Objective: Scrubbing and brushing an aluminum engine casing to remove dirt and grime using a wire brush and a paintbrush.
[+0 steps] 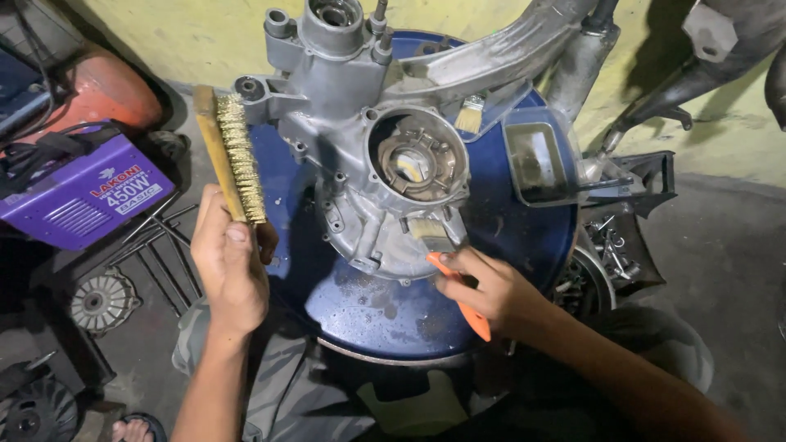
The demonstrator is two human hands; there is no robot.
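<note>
The left hand (228, 266) is wrapped around the wooden handle of a wire brush (233, 155), whose brass bristles run up toward 12 o'clock, just beside the casing (360, 155) but not touching it. The grey cast casing lies on a blue drum (508, 213), long axis from 11 to 5 o'clock, with a round opening at its middle. At its 5 o'clock edge the right hand (491, 290), the nearer one, pinches an orange-handled paintbrush (446, 262), bristles touching the metal.
</note>
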